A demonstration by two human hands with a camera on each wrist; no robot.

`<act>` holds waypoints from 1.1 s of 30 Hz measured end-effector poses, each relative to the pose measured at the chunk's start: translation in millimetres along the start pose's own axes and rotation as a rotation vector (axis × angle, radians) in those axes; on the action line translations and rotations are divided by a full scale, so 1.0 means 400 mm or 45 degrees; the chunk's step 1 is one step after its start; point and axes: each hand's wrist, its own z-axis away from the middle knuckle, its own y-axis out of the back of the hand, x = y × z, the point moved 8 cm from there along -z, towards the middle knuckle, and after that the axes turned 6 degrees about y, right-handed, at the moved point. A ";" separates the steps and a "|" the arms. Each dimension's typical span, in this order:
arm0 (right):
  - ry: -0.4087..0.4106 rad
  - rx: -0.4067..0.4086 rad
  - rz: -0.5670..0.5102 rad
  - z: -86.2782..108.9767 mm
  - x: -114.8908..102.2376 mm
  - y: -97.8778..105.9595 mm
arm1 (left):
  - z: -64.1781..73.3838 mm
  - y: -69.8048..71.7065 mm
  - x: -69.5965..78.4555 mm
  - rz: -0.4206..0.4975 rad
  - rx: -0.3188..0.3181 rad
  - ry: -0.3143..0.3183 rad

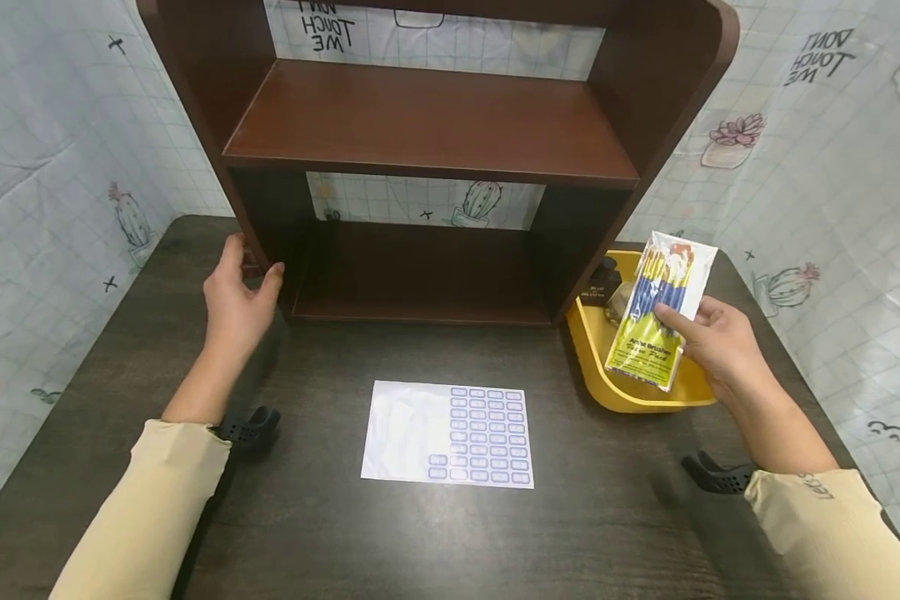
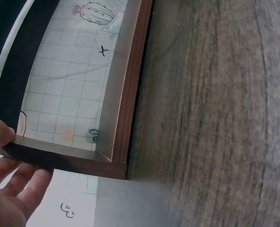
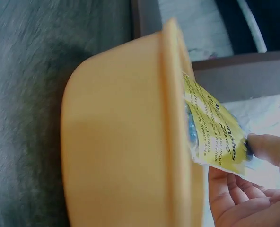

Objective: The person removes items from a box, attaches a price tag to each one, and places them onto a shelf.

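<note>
My right hand pinches a clear pack of artist brushes, thumb across its front. The pack has blue handles and a yellow-green label, and it is tilted over the yellow bin. In the right wrist view the pack's yellow label shows beside the bin's rim. My left hand grips the left side panel of a dark brown wooden shelf. The left wrist view has the thumb on one face of that panel and the fingers on the other.
Inside the bin a black box stands beside a partly hidden rounded item. A white sheet with rows of blue-bordered labels lies on the dark wood-grain table before the shelf. Patterned cloth hangs behind and at both sides.
</note>
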 end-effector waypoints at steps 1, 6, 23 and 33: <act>0.016 0.003 -0.064 0.004 -0.009 -0.002 | -0.001 0.000 0.001 -0.002 -0.004 -0.002; 0.069 -0.013 -0.163 0.035 -0.051 -0.022 | -0.002 -0.003 0.002 -0.003 -0.006 -0.002; 0.254 -0.229 -0.117 0.167 -0.132 -0.169 | 0.047 -0.019 -0.039 -0.029 -0.087 0.147; 0.226 -0.304 0.084 0.210 -0.116 -0.240 | 0.102 -0.024 -0.088 -0.163 -0.180 0.240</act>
